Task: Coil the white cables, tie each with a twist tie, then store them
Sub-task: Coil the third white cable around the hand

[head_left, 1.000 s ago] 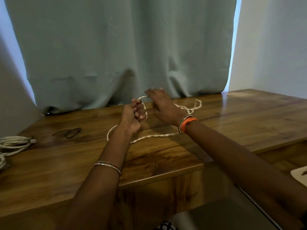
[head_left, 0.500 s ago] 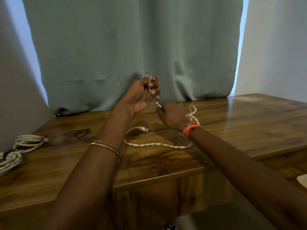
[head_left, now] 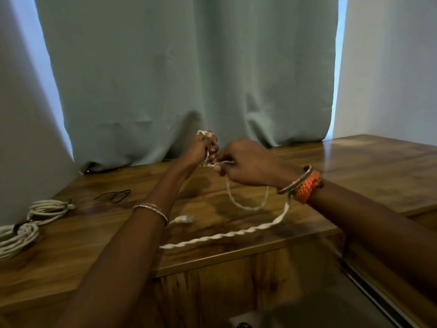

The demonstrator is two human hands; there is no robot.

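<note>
My left hand (head_left: 201, 149) grips gathered loops of the white cable (head_left: 227, 236), my right hand (head_left: 246, 165) pinches the next strand beside it; the light, limp slack trails below across the table (head_left: 366, 166)

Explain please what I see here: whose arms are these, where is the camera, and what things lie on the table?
No machine here: a person wears a camera on the head, looking down at their own arms. The left hand and right hand both grip a white twisted cable, gathering it into loops; its loose end trails over the wooden table. At the left edge lie coiled white cables, already bundled. Near them lies a thin black twist tie. Behind hangs a curtain.
</note>
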